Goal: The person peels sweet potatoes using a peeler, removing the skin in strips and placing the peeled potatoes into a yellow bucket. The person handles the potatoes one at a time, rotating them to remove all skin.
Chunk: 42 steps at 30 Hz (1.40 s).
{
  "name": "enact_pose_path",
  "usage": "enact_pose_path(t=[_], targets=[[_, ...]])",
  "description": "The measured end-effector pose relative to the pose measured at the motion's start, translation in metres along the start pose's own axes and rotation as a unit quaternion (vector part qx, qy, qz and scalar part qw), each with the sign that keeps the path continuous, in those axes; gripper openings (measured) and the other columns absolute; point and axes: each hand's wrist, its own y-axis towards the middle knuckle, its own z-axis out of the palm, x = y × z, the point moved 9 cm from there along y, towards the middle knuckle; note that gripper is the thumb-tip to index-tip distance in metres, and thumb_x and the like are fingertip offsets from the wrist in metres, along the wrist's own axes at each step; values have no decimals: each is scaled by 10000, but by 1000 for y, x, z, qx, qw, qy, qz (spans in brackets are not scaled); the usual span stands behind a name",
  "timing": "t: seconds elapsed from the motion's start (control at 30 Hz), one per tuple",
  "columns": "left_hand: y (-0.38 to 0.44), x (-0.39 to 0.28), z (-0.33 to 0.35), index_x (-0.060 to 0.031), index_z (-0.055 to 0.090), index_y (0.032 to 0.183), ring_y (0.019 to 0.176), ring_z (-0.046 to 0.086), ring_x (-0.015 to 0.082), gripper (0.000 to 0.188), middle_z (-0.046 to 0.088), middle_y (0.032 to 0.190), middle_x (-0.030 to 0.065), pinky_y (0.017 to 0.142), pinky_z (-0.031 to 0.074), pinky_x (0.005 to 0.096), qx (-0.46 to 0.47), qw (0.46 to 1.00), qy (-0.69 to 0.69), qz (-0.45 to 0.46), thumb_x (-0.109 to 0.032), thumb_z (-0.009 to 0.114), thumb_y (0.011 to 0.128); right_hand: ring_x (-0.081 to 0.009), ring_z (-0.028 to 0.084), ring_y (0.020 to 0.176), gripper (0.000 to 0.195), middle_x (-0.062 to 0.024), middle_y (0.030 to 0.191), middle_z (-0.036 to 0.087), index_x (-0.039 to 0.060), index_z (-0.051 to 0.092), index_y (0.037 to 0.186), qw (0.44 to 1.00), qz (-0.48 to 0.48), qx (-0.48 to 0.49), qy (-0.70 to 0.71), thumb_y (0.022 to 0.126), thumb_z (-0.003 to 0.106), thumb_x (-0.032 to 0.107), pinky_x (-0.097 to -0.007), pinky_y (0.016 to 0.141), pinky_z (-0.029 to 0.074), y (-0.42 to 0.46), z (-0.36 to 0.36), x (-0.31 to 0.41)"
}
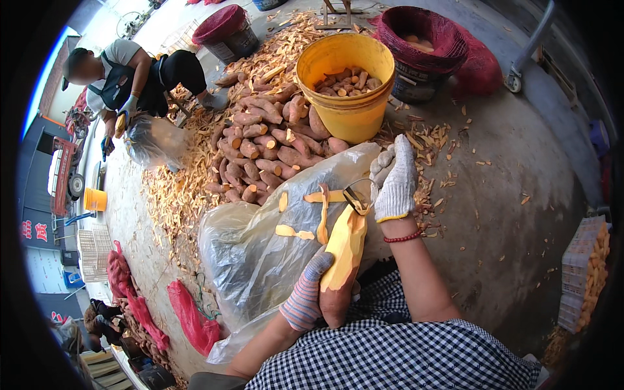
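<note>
My left hand (308,292), in a striped knit glove, grips a partly peeled sweet potato (345,248) over my lap. Its upper part is bare yellow-orange flesh; reddish skin remains at the lower end. In a white knit glove, my right hand (396,178) is closed on a peeler (355,201) with a wire-like handle, its blade at the sweet potato's upper tip. Peel strips (322,214) lie beyond on a clear plastic sheet (258,258) draped over my lap. A large pile of unpeeled sweet potatoes (268,151) lies on the floor past the sheet.
A yellow bucket (341,109) holding sweet potatoes stands beside the pile. Behind it is a dark bucket (419,73) lined with red mesh. Peelings (175,209) cover much floor. A co-worker (131,78) sits at upper left. A plastic crate (580,273) of peeled pieces stands at right.
</note>
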Motion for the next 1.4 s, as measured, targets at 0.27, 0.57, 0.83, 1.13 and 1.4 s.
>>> enact_pose_path(t=[0.27,0.57,0.83,1.13,1.4], targets=[[-6,-6,2,-39,497,1232,836,623,290,565,619,1026,158,746,526,412,105,989,-99,-12,-416,615,829,-93,407,548,285,14,620,444,138,429,736,953,-298,-52,-3,907,584,305,-212,457,315,-6,-11,139],[-2,-19,-1,-17,422,1339,1169,515,275,503,524,1300,156,1027,392,384,52,982,-174,58,-259,544,916,-92,462,643,145,9,730,486,124,465,871,985,13,129,-110,923,568,211,-216,580,426,-93,34,51],[2,-13,10,-39,474,1303,1094,566,246,506,569,1249,123,970,444,366,43,982,-157,94,-305,598,892,-46,426,464,179,29,640,486,112,470,778,981,-7,118,-152,903,581,173,-177,425,365,-76,18,28],[19,-7,-2,-49,534,1251,1035,594,221,452,613,1187,93,946,450,336,70,970,-227,61,-322,581,894,-84,429,555,201,13,654,437,123,428,825,986,-76,70,-128,930,532,259,-215,527,400,-108,19,60],[10,-2,13,-86,495,1301,944,546,225,579,591,1115,94,873,425,307,100,970,-221,14,-489,459,887,-64,396,512,225,44,655,440,151,444,808,990,-120,-43,-61,921,544,318,-209,391,317,-60,-15,79]])
